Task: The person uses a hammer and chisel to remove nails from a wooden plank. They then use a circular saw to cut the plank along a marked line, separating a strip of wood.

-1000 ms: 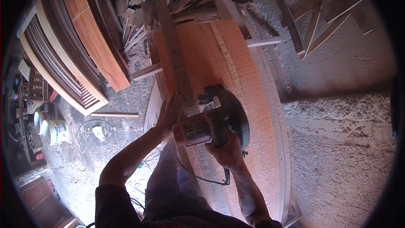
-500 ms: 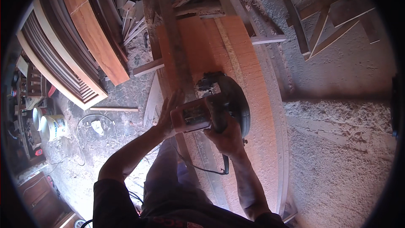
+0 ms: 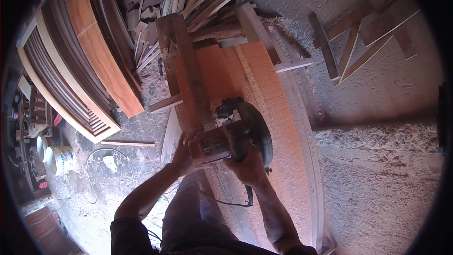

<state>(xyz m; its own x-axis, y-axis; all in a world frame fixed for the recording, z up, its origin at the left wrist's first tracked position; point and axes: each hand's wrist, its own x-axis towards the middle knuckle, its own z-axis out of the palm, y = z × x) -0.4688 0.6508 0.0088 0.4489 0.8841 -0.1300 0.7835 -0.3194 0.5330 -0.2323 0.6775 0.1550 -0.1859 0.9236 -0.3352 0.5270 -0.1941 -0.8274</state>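
My right hand (image 3: 247, 166) is wrapped round the rear handle of a circular saw (image 3: 212, 145) with a reddish motor housing and a dark round blade guard. The saw rests on a long orange-brown wooden board (image 3: 288, 160) dusted with sawdust; its blade is hidden. Along the board's left part runs a narrow dark wooden strip (image 3: 188, 61), and the saw sits against or close to it. My left hand (image 3: 181, 155) lies at the board's left edge, beside the motor housing, fingers stretched out. A dark power cord (image 3: 222, 201) trails from the saw's rear toward my legs.
Louvred wooden frames (image 3: 71, 80) lean at the left. Offcuts (image 3: 146, 0) are piled beyond the board. White buckets (image 3: 61, 159) and a looped cable (image 3: 88, 179) are on the left floor. Sawdust (image 3: 373, 198) covers the right floor, with joined wood pieces (image 3: 349, 56) farther off.
The saw and my right hand have moved a little way forward along the board. My left hand stays near the left edge. The whole view has tilted up slightly.
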